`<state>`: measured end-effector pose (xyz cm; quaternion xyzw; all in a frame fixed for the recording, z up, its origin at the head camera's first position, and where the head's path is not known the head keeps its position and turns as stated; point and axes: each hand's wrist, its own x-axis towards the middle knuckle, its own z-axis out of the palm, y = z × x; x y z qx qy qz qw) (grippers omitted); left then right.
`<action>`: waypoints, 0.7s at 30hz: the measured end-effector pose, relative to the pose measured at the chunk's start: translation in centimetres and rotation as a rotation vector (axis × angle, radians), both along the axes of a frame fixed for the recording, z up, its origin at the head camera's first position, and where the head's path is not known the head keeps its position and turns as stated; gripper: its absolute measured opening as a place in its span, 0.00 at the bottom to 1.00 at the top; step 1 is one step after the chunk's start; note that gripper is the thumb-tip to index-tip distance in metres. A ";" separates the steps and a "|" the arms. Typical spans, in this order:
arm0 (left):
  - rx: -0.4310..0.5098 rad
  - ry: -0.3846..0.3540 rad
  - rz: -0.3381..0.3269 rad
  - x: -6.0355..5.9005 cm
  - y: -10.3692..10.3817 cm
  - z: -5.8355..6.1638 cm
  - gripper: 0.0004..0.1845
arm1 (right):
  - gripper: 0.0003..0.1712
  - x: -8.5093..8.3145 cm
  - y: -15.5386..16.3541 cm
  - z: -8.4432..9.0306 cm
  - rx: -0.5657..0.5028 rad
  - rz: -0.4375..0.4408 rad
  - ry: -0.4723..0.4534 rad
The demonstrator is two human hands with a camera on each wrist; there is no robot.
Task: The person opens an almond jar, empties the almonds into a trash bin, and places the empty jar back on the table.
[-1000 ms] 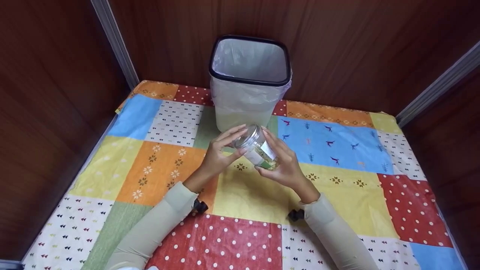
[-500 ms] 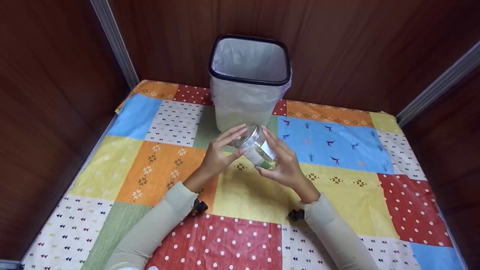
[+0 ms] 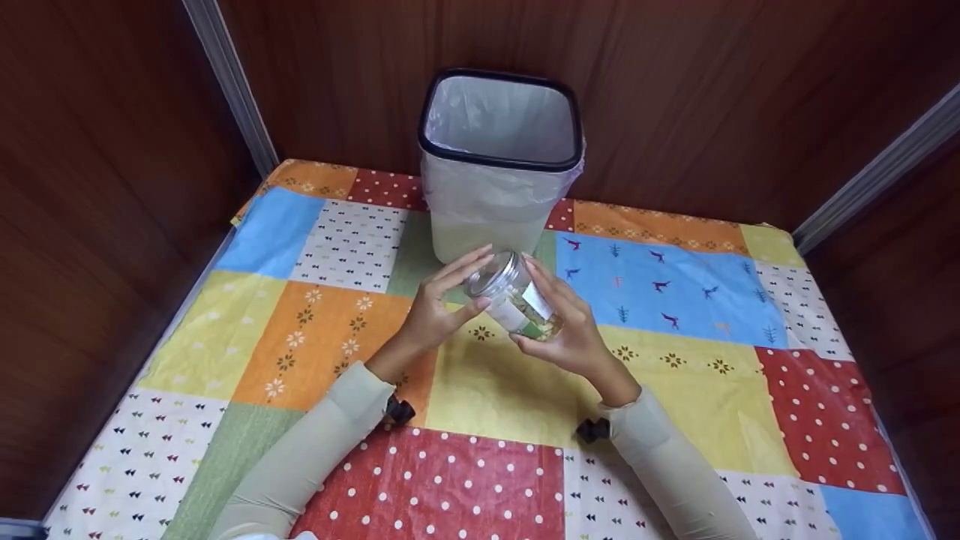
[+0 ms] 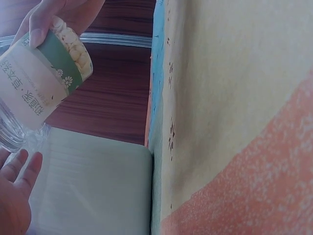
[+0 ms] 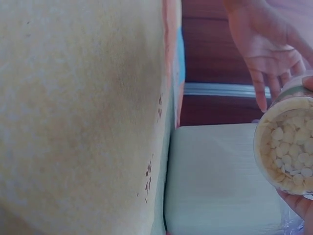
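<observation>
Above tablecloth [image 3: 495, 390], hands [image 3: 510, 315] gripping jar [image 3: 514, 304]

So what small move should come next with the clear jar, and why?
Probably the left hand twists the lid: its fingers sit on the lid of the clear plastic jar of pale pieces, which the right hand grips tilted before the lined white bin.

The jar [image 3: 514, 304] has turned slightly between the left hand [image 3: 439, 311] and right hand [image 3: 566, 334], its white label now facing further right; its place is unchanged.
</observation>
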<state>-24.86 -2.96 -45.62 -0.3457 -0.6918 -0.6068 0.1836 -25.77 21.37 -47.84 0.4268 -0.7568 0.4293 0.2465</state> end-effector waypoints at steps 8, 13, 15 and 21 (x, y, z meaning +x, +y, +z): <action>-0.003 -0.020 -0.025 0.1 0.0 0.2 0.28 | 0.57 0.0 0.0 0.0 0.002 0.010 -0.004; 0.001 -0.020 -0.025 0.2 0.0 0.3 0.27 | 0.57 -0.1 0.0 0.0 0.003 0.011 0.008; 0.001 -0.020 -0.022 0.2 0.0 0.3 0.27 | 0.57 -0.2 0.0 0.0 0.004 0.008 0.016; -0.005 -0.021 0.002 -1.3 0.2 -1.8 0.29 | 0.58 -0.2 -0.2 0.2 -0.007 0.012 0.047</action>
